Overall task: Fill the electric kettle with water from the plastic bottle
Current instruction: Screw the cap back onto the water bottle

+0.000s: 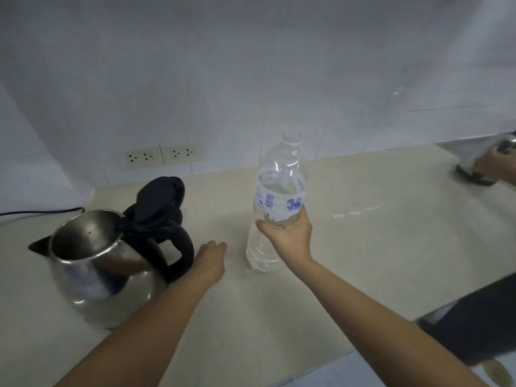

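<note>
A steel electric kettle [95, 272] stands on the pale counter at the left, its black lid [159, 199] flipped up and its mouth uncovered. My left hand [210, 261] rests on the counter just right of the kettle's black handle, fingers curled, holding nothing. A clear plastic bottle [279, 188] with a white and blue label stands upright in the middle of the counter, partly filled with water and with no cap visible. My right hand [289, 237] is wrapped around the bottle's lower middle.
The counter [363, 247] meets a white tiled wall with two power sockets [159, 156] behind the kettle. A black cord [42, 212] runs along the left. At the far right another person's hand holds a second steel kettle [485, 163].
</note>
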